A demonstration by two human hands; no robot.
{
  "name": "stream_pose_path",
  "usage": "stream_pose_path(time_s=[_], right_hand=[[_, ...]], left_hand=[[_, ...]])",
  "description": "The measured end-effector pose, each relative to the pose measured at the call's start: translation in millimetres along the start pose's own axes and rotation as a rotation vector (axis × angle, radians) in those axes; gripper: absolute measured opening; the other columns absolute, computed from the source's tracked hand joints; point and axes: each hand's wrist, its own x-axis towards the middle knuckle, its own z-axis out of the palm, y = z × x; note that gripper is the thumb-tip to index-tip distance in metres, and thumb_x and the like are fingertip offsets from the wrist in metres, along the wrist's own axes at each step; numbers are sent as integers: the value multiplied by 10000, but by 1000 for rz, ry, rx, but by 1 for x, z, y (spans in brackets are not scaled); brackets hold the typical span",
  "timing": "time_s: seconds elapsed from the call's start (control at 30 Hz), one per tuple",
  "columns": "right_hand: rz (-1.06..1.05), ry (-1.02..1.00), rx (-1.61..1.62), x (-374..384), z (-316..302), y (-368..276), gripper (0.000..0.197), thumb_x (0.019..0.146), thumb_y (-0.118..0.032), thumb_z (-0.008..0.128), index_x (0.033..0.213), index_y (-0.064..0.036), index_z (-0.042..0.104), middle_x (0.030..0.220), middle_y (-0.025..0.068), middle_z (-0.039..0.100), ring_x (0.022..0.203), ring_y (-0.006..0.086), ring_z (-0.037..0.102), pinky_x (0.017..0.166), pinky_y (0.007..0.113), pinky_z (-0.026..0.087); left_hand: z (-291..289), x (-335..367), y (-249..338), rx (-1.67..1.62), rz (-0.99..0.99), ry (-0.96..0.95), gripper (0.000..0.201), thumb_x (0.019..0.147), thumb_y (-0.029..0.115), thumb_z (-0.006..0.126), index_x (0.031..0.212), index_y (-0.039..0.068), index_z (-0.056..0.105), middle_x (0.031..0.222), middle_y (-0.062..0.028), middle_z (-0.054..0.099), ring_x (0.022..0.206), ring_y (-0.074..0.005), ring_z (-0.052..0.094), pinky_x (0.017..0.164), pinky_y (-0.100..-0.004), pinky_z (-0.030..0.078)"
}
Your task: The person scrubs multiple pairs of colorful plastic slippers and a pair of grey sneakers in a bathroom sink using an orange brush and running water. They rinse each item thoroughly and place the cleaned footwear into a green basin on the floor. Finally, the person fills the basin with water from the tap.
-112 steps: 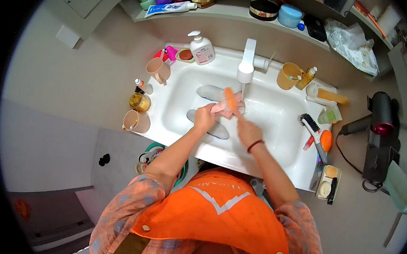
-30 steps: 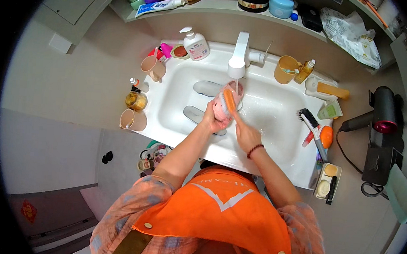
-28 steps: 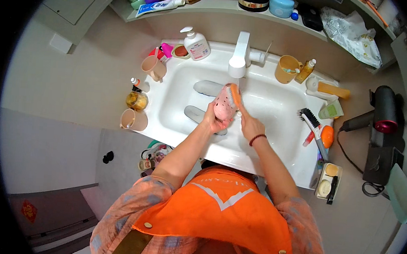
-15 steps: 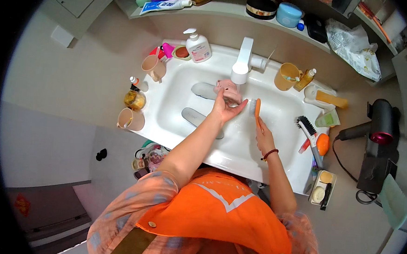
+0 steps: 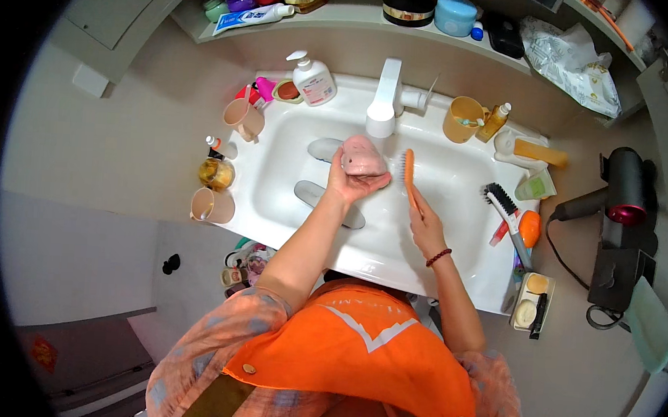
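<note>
Pink shoe cupped in the left hand, orange brush gripped in the right hand

The pink shoe is over the basin of the white sink, just in front of the faucet and slightly to its left; the left hand supports it from below, palm up, with the thumb on one side and the fingers opened out around its near end; the right hand, in front of the faucet and to its right, has its fingers closed around the handle of the orange brush; the bristles face left toward the shoe, near it but apart from it; a dark red bracelet circles the right wrist.

Two grey insoles lie in the basin, to the left of the faucet and on its near side; the farther insole is partly hidden by the shoe, and the nearer insole passes beneath the left forearm; a white pump bottle stands on the rim to the left of the faucet; a yellow mug stands to its right, beside an amber bottle; farther right of the faucet and nearer the person, a black-bristled brush lies next to an orange object; well to the right of the faucet is a dark hair dryer.
</note>
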Motion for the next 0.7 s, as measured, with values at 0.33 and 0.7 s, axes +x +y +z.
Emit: stream_pose_path(time_s=[0.33, 0.7], right_hand=[[18, -217, -475, 39, 25, -25, 500, 945, -188, 390, 1427, -288, 307, 901, 201, 649, 789, 398, 614, 682, 493, 475], [103, -347, -504, 66, 45, -41, 525, 934, -145, 384, 1436, -267, 286, 1059, 239, 617, 923, 405, 600, 814, 489, 464]], left_hand=[[-51, 30, 10, 218, 141, 136, 361, 930, 243, 444, 1234, 52, 482, 1185, -163, 564, 1098, -331, 563, 921, -515, 491], [-102, 36, 18, 284, 104, 124, 324, 919, 182, 489, 1227, 78, 502, 1199, -145, 577, 1105, -298, 575, 914, -493, 500]])
